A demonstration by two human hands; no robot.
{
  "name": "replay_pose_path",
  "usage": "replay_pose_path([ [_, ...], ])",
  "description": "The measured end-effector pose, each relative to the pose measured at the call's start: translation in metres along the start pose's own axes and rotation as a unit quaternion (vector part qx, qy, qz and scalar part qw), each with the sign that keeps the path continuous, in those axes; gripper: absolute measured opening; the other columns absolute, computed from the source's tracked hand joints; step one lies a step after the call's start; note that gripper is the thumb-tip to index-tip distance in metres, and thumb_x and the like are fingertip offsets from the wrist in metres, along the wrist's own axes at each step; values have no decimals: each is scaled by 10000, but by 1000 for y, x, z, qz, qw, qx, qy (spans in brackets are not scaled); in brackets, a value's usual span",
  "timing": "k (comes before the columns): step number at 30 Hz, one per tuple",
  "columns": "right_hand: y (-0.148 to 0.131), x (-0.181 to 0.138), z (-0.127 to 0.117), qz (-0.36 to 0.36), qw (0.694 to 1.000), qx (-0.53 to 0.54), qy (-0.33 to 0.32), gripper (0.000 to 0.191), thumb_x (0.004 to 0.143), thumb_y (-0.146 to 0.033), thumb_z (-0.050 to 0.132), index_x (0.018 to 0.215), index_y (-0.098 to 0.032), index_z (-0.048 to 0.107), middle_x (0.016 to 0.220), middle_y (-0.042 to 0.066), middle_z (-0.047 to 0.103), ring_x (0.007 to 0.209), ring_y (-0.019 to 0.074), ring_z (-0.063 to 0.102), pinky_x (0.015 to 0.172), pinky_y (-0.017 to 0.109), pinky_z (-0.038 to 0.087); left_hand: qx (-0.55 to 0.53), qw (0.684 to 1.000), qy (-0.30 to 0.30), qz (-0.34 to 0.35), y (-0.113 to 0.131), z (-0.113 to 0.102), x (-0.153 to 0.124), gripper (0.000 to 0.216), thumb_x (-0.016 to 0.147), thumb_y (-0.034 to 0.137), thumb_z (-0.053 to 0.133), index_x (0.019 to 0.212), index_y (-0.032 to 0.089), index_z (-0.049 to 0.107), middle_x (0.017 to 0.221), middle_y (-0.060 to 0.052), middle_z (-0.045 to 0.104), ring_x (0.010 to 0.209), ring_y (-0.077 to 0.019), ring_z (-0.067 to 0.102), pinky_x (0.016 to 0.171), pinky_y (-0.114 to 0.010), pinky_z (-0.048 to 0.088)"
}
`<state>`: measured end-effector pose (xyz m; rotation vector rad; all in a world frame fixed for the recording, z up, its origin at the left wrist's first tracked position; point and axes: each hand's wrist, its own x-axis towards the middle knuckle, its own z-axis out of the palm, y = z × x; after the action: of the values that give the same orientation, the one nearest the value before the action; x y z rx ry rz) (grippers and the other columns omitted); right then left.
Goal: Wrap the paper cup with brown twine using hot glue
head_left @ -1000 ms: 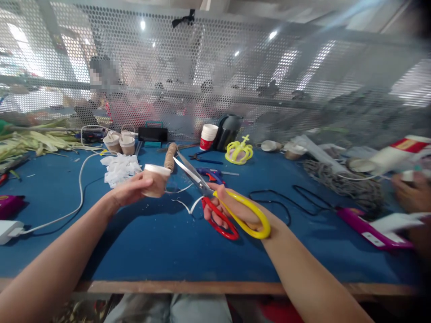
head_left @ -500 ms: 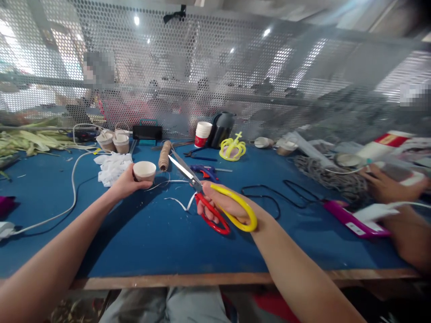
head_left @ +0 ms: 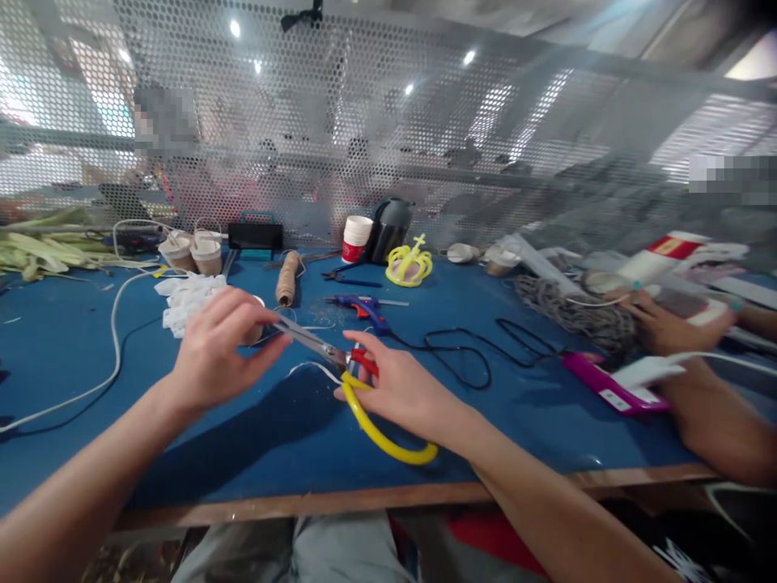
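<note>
**Scissors in my right hand, tips meeting the cup in my left**

I hold the scissors just on my side of the blue glue gun, above the blue table. My right hand is closed on the handles. My fingers go through the red loop, and the yellow loop hangs free under my palm. The blades lie nearly together and point away from the glue gun toward my left.

My left hand sits left of the glue gun, fingers curled over a small paper cup with the thumb pressing from below. Only a sliver of the cup shows between them. My thumb tip touches the blade ends.

A thin white strip lies on the table under the blades. A twine spool stands just left of the glue gun, and a heap of white lace lies further left. Beyond the glue gun stand a yellow crown, a dark jug and a red and white cup. A black cord loops away to its right. Far right of it, another person's hand rests near a pink case
</note>
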<state>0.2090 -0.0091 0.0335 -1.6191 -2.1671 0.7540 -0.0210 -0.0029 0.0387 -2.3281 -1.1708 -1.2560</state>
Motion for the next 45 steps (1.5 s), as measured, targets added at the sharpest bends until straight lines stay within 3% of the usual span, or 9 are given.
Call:
replay_pose_path([
  [5, 5, -10, 13, -23, 997, -69, -24, 715, 635, -309, 675, 1292, -183, 424, 802, 47, 644, 697, 196, 579, 597, 276, 400, 8, 958, -240, 156, 31, 28, -15, 303, 807, 287, 532, 1074, 145, 516, 1081, -126, 598, 1006, -264, 538, 820, -399, 446],
  [8, 3, -13, 10, -63, 993, -77, -61, 663, 638, -310, 668, 1249, -150, 468, 941, 98, 648, 833, 232, 586, 673, 295, 418, 35, 931, -342, 124, 38, 45, -23, 215, 876, 220, 400, 1015, 115, 526, 868, -105, 630, 798, -235, 586, 707, -392, 469],
  [12, 7, 2, -18, -75, 982, -29, -174, 508, 661, -382, 666, 1114, -171, 572, 909, 64, 648, 733, 176, 595, 621, 260, 444, 34, 908, -411, 74, 37, 53, -28, 146, 874, 150, 393, 926, 137, 529, 812, -77, 604, 746, -218, 581, 666, -359, 471],
  [16, 13, 40, -34, -69, 992, -31, -103, 469, 800, -410, 523, 1163, -114, 545, 941, 96, 639, 772, 166, 606, 674, 261, 458, 40, 897, -435, 63, 33, 53, -30, 140, 879, 154, 392, 919, 143, 526, 827, -77, 598, 761, -221, 581, 684, -370, 473],
  [21, 13, 92, -4, -175, 953, -220, -116, 735, 649, -285, 727, 1297, -103, 431, 1251, 169, 491, 1068, 246, 522, 823, 279, 413, 37, 895, -440, 58, 31, 54, -31, 164, 886, 203, 387, 928, 136, 530, 830, -88, 594, 771, -236, 577, 688, -378, 471],
  [27, 9, 124, 16, -142, 953, -246, -109, 265, 754, -266, 631, 979, -126, 632, 932, 93, 662, 860, 192, 606, 694, 237, 415, 29, 900, -429, 68, 25, 54, -33, 132, 863, 200, 443, 960, 151, 519, 863, -82, 590, 790, -226, 568, 702, -375, 468],
  [31, 3, 122, 16, -124, 949, -261, -129, 131, 796, -242, 578, 861, -151, 646, 833, 54, 677, 793, 163, 614, 667, 229, 418, 28, 898, -434, 66, 26, 53, -32, 138, 866, 208, 435, 951, 144, 523, 856, -86, 593, 776, -229, 569, 697, -379, 471],
  [39, -1, 105, 13, -80, 947, -277, -138, 164, 818, -234, 533, 741, -129, 633, 785, 78, 667, 768, 186, 617, 680, 285, 437, 31, 900, -430, 67, 26, 53, -31, 148, 875, 228, 421, 929, 142, 528, 842, -87, 593, 776, -223, 576, 702, -373, 474],
  [45, 15, 47, -37, -28, 972, -221, -72, 144, 794, -172, 488, 701, -151, 596, 664, 42, 638, 600, 147, 566, 520, 227, 371, 19, 903, -423, 70, 24, 54, -33, 164, 875, 240, 425, 944, 139, 534, 849, -92, 601, 772, -225, 581, 699, -372, 478],
])
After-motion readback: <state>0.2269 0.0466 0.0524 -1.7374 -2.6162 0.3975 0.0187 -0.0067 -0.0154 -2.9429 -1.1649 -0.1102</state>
